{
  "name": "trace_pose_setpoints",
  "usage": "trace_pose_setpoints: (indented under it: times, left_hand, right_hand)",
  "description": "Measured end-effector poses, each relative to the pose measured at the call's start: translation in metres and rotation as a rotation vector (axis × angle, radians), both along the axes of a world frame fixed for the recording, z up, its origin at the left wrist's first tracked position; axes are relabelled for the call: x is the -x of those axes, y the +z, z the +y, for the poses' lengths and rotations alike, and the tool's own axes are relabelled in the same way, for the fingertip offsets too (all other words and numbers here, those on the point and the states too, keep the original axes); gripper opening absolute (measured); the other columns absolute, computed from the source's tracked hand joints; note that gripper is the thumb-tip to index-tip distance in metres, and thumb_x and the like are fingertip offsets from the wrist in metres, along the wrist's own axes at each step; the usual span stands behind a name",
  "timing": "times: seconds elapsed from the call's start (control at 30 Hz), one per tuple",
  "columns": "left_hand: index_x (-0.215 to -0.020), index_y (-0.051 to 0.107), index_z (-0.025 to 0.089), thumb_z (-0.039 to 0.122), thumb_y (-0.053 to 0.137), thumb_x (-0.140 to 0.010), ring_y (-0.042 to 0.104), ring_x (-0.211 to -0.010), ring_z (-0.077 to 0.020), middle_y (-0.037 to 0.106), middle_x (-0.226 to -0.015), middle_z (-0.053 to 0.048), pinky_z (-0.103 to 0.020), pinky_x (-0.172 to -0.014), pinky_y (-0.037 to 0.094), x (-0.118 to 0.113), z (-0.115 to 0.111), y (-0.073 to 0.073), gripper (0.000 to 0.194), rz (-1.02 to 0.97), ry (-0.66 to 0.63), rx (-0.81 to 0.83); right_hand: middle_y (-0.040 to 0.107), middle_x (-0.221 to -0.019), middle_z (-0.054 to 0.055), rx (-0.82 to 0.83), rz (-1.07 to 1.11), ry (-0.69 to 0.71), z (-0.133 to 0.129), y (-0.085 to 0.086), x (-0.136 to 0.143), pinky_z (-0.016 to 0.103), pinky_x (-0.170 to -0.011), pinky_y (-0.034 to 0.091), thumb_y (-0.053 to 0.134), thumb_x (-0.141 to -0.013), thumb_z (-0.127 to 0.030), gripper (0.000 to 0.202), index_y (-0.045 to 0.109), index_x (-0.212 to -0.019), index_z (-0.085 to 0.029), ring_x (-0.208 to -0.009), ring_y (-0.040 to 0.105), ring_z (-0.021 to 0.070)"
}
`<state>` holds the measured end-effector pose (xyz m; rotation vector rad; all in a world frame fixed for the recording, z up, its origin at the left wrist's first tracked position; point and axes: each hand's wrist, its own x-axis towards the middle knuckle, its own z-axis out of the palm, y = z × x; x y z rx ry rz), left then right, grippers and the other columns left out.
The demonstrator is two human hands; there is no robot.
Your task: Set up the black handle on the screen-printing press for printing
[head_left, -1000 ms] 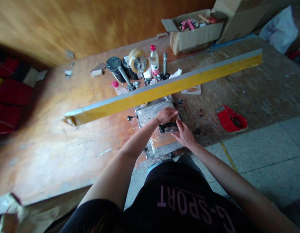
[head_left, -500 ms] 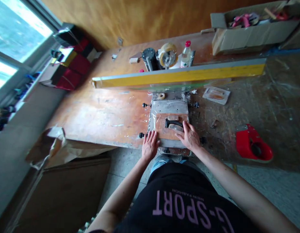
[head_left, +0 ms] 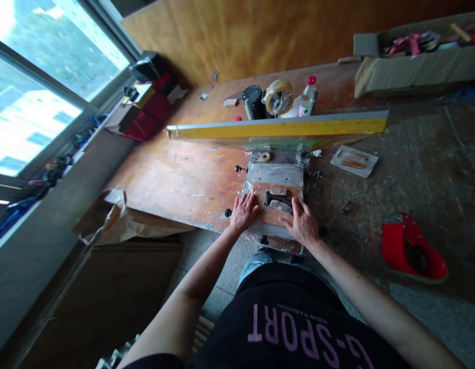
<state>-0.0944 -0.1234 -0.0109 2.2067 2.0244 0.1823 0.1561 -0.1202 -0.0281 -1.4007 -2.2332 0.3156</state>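
Observation:
My left hand (head_left: pixel 244 212) lies with fingers stretched out on the left edge of a brown board on a metal plate (head_left: pixel 275 175). My right hand (head_left: pixel 303 223) rests on the board's right side, fingers apart, its fingertips by the end of a black curved handle (head_left: pixel 279 198). That handle looks like part of an object lying on the board; its exact kind I cannot make out. Beyond the plate, a long yellow-sided frame (head_left: pixel 275 129) stands tilted up across the bench. Black knobs (head_left: pixel 228 212) stick out at the plate's sides.
A red tape dispenser (head_left: pixel 410 251) lies at the right, near a clear packet (head_left: pixel 354 161). Behind the frame stand a dark can (head_left: pixel 253 102), a tape roll (head_left: pixel 279 97) and a red-capped bottle (head_left: pixel 308 96). A cardboard box (head_left: pixel 417 77) sits at the back right.
My left hand has slid a little up and inward onto the board. My right hand stays by the handle. The camera view has shifted left, and the yellow-sided frame looks shorter at its right end.

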Motion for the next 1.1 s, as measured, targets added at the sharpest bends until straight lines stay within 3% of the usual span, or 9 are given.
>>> trace_pose_setpoints:
  times: [0.2,0.33,0.43,0.67,0.77,0.87,1.1]
  left_hand:
    - [-0.149,0.028,0.017,0.044,0.031,-0.097,0.027,-0.144,-0.0286,0.040,-0.151,-0.011,-0.054,-0.117,0.021,0.001,0.040,-0.001,0.059,-0.038,-0.006,-0.036]
    - [-0.148,0.031,0.016,0.047,0.029,-0.097,0.024,-0.145,-0.0293,0.035,-0.154,-0.011,-0.054,-0.117,0.020,-0.002,0.046,-0.006,0.060,-0.037,-0.001,-0.035]
    - [-0.150,0.028,0.017,0.049,0.027,-0.097,0.019,-0.146,-0.0292,0.028,-0.157,-0.010,-0.052,-0.118,0.020,-0.005,0.033,-0.012,0.062,-0.028,0.013,-0.033]
    - [-0.151,0.023,0.017,0.050,0.029,-0.096,0.012,-0.147,-0.0285,0.022,-0.158,-0.012,-0.052,-0.119,0.019,0.001,-0.024,-0.020,0.065,0.024,-0.042,-0.038]
    - [-0.151,0.024,0.018,0.050,0.029,-0.096,0.012,-0.147,-0.0276,0.021,-0.158,-0.012,-0.051,-0.119,0.019,0.004,-0.027,-0.021,0.064,0.032,-0.062,-0.027]
    - [-0.151,0.023,0.016,0.051,0.028,-0.096,0.012,-0.147,-0.0280,0.021,-0.158,-0.013,-0.051,-0.118,0.020,0.003,-0.007,-0.020,0.065,0.019,-0.059,-0.033]
    - [-0.150,0.027,0.012,0.050,0.026,-0.097,0.015,-0.147,-0.0291,0.026,-0.157,-0.012,-0.052,-0.119,0.016,0.001,0.072,-0.009,0.065,-0.035,-0.068,-0.016]
  right_hand:
    - [0.044,-0.145,0.023,0.006,0.006,-0.007,0.000,0.001,0.002,0.050,-0.108,0.038,0.045,-0.088,-0.061,0.088,0.020,-0.149,-0.002,-0.138,0.031,0.0345]
    - [0.043,-0.145,0.023,0.016,0.000,-0.023,0.000,0.002,0.003,0.051,-0.108,0.037,0.046,-0.088,-0.060,0.088,0.019,-0.150,-0.003,-0.138,0.032,0.0352]
    - [0.044,-0.144,0.024,0.018,-0.015,-0.031,0.000,0.003,0.003,0.050,-0.107,0.038,0.047,-0.088,-0.060,0.088,0.020,-0.150,-0.002,-0.137,0.033,0.0350]
    - [0.046,-0.142,0.025,0.022,-0.009,-0.058,-0.001,0.001,0.004,0.050,-0.105,0.041,0.048,-0.088,-0.058,0.087,0.021,-0.149,-0.003,-0.136,0.035,0.0349]
    - [0.045,-0.143,0.024,0.013,-0.005,-0.062,-0.001,-0.001,0.005,0.050,-0.105,0.041,0.049,-0.087,-0.058,0.088,0.021,-0.150,-0.003,-0.136,0.035,0.0349]
    - [0.045,-0.143,0.024,0.009,-0.005,-0.054,0.000,-0.003,0.005,0.050,-0.106,0.040,0.048,-0.088,-0.059,0.088,0.019,-0.150,-0.003,-0.137,0.034,0.0345]
    - [0.043,-0.144,0.024,0.008,-0.016,-0.060,-0.001,-0.001,0.006,0.050,-0.108,0.038,0.048,-0.088,-0.058,0.087,0.019,-0.150,-0.003,-0.137,0.033,0.0349]
